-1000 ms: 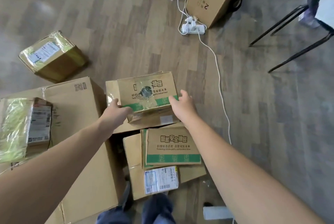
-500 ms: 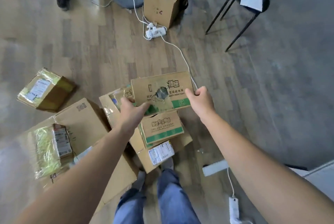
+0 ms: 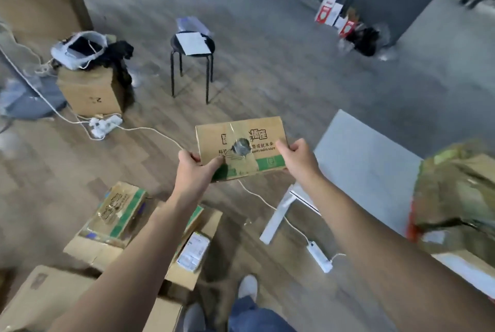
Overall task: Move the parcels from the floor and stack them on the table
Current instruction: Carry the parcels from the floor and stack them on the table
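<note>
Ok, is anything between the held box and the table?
Nothing visible. The left hand and right hand grip the box in the air beside the table, whose near end is bare. A taped parcel sits further right on it; a power strip lies on the floor by its leg.

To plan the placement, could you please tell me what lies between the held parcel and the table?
In the head view, only the right hand, gripping the cardboard parcel, and a strip of bare floor lie before the grey table.
</note>
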`<state>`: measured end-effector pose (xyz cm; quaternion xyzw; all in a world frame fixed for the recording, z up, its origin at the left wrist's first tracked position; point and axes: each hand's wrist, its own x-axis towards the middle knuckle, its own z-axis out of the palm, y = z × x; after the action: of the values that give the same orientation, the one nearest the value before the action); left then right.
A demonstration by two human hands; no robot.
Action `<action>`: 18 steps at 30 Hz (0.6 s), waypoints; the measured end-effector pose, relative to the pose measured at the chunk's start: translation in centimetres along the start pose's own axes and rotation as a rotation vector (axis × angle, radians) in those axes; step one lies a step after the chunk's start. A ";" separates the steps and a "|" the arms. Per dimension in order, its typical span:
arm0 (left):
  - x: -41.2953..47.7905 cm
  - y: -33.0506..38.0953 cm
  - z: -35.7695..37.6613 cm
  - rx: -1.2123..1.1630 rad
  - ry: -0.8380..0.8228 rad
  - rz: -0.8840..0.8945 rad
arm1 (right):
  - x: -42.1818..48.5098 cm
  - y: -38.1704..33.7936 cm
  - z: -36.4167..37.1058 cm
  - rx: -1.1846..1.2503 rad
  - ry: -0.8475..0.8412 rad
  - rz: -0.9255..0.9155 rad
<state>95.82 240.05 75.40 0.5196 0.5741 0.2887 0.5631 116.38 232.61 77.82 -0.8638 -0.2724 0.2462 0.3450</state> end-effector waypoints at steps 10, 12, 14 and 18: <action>-7.1 5.0 12.3 0.128 -0.259 0.227 | -3.8 7.8 -14.0 0.172 0.227 0.106; -9.1 6.0 15.3 0.149 -0.312 0.234 | -4.6 10.1 -16.5 0.197 0.261 0.123; -11.1 6.8 18.7 0.186 -0.332 0.253 | -5.4 12.5 -19.3 0.227 0.291 0.133; -16.0 7.7 26.2 0.261 -0.366 0.276 | -7.6 18.0 -25.7 0.247 0.373 0.124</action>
<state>119.95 220.97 82.81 0.7049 0.4189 0.1876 0.5408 131.98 204.82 82.98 -0.8607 -0.1179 0.1344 0.4767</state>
